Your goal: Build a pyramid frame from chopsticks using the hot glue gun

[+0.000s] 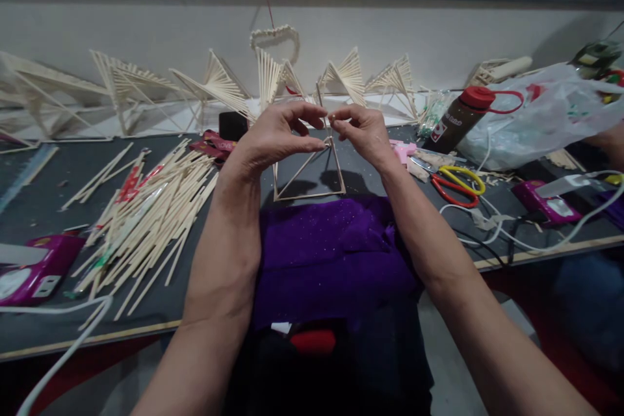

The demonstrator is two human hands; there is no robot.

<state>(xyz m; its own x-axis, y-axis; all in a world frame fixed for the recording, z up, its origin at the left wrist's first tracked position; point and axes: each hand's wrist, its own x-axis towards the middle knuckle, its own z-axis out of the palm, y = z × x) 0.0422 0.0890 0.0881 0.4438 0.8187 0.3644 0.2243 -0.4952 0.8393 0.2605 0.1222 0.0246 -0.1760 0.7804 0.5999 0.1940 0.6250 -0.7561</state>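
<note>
A small frame of thin wooden sticks (311, 195) stands on the dark table, with slanting sticks meeting at its top. My left hand (279, 133) curves around that top from the left, thumb at the joint and fingertips against a thin upright stick (320, 96). From the right, my right hand (361, 130) closes its thumb and index finger in a pinch. A small pale end, like that of a wooden stick, shows at those fingertips; the rest is hidden. Both hands are close together above the frame.
Loose wooden sticks (146, 227) lie at left. Twisted stick models (348, 78) line the wall. At right are a bottle (453, 120), a plastic bag (546, 110), scissors (458, 187) and a pink glue gun (403, 151). Purple cloth (322, 260) covers the near edge; white cables trail beside purple devices (546, 201).
</note>
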